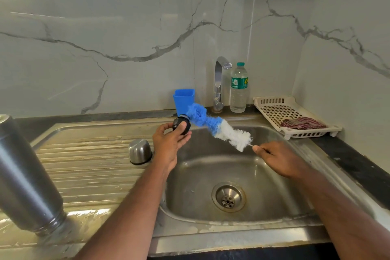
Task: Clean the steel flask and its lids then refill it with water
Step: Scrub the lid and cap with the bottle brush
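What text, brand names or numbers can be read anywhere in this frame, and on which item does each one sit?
Nothing here can be read.
Water bottle: its green label has white lettering and a yellow patch, too small and blurred to read.
Steel flask, steel cup lid, black stopper in the left hand, brush held by the right hand, blue cup, white rack: no writing visible.

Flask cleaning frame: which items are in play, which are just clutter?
In play: steel flask, steel cup lid, black stopper in left hand, bottle brush in right hand, tap, sink.
Clutter: blue cup, water bottle, white tray, cloth.
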The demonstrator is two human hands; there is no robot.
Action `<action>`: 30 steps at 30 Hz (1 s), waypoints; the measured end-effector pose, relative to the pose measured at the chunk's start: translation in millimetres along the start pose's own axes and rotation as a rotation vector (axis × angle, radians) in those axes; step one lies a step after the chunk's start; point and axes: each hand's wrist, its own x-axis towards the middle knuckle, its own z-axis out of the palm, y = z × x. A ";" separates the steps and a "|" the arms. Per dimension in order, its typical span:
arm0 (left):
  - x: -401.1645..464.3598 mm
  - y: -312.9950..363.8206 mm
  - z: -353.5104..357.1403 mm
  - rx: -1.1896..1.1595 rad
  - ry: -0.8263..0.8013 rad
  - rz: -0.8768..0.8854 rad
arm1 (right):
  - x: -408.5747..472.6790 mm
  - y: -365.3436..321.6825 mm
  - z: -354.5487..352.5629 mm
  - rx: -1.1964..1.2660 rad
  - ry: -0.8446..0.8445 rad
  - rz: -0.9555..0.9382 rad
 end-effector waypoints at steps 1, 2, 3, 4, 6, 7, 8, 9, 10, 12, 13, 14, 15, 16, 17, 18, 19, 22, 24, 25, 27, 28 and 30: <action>1.8 1.3 -2.6 -0.026 0.018 -0.002 | -1.5 1.8 -2.0 0.005 -0.007 0.000; 2.9 1.8 -4.7 -0.041 0.031 -0.007 | -1.6 1.3 -1.5 0.000 -0.010 -0.003; 3.9 1.2 -6.1 -0.050 0.043 -0.013 | -0.6 -1.1 0.9 -0.012 -0.002 -0.006; 4.7 0.4 -6.8 -0.058 0.055 -0.021 | 1.1 -3.9 4.0 -0.026 0.015 -0.004; 6.5 -0.2 -7.9 -0.068 0.076 -0.031 | 3.7 -8.4 7.8 -0.033 0.066 -0.001; 7.8 0.3 -8.8 -0.067 0.085 -0.035 | 4.2 -9.1 7.6 -0.025 0.087 -0.003; 8.9 0.9 -10.1 -0.064 0.093 -0.042 | 4.3 -8.9 6.6 -0.016 0.099 -0.007; 9.6 1.2 -11.1 -0.062 0.094 -0.051 | 4.2 -8.4 5.9 -0.009 0.102 -0.011; 9.3 1.3 -11.2 -0.060 0.082 -0.064 | 4.3 -7.4 6.2 -0.008 0.099 -0.018; 6.3 -0.4 -8.6 -0.050 0.023 -0.095 | 4.6 -6.9 9.1 -0.012 0.081 -0.031; 4.7 -1.9 -6.6 -0.040 -0.006 -0.108 | 5.3 -6.9 10.9 -0.006 0.076 -0.035; 3.4 -2.9 -4.7 -0.030 -0.025 -0.116 | 5.8 -6.8 12.0 0.008 0.074 -0.038; 2.8 -3.4 -3.4 -0.019 -0.032 -0.120 | 5.9 -6.9 11.6 0.027 0.070 -0.039; 2.7 -3.2 -3.1 -0.011 -0.030 -0.120 | 5.4 -6.1 10.4 0.042 0.064 -0.039; 3.1 -2.2 -3.8 -0.009 -0.023 -0.116 | 4.2 -4.5 8.3 0.052 0.056 -0.040; 3.8 -0.7 -5.5 -0.014 -0.012 -0.111 | 2.5 -2.4 5.3 0.063 0.049 -0.042; 5.0 0.6 -7.8 -0.022 -0.002 -0.106 | 0.9 -0.2 2.5 0.077 0.044 -0.045; 6.1 1.7 -11.0 0.010 -0.011 -0.103 | 0.0 2.1 1.7 0.064 0.036 -0.039; 3.6 -0.8 -6.5 0.080 -0.041 -0.097 | 2.4 -2.4 7.8 0.004 0.053 -0.035; 2.4 -1.7 -3.9 0.099 -0.052 -0.093 | 3.5 -4.3 11.0 -0.018 0.069 -0.030; 1.5 -0.7 -1.5 0.094 -0.057 -0.088 | 4.2 -4.0 12.5 -0.028 0.099 -0.026; 1.7 1.1 -2.1 0.077 -0.051 -0.089 | 3.6 -1.9 10.3 -0.021 0.101 -0.023; 2.0 4.0 -5.0 0.036 -0.040 -0.098 | 1.2 2.6 3.9 0.012 0.082 -0.016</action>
